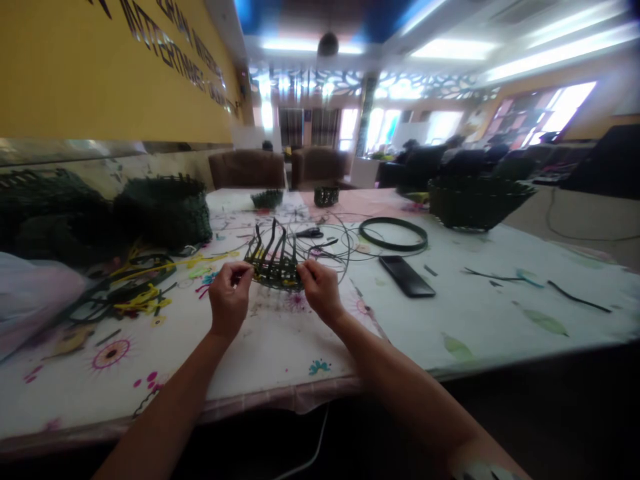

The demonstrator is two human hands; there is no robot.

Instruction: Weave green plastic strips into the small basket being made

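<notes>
A small half-woven basket (275, 267) of dark green strips, with some yellow among them, sits on the flowered tablecloth in front of me. Several loose strip ends stand up from its top. My left hand (231, 290) pinches its left edge between thumb and fingers. On the opposite side, my right hand (320, 287) is closed on the right edge. What exactly lies between the fingertips is too small to make out. Just behind the basket lie a dark-handled tool (309, 233) and loops of thin wire (345, 250).
A black phone (407, 276) and a green ring (393, 234) lie to the right. Larger dark baskets (163, 210) stand at left, another basket (477, 203) at far right. Yellow and green strips (143, 300) lie near a plastic bag (37, 293). Two small baskets (326, 195) stand behind.
</notes>
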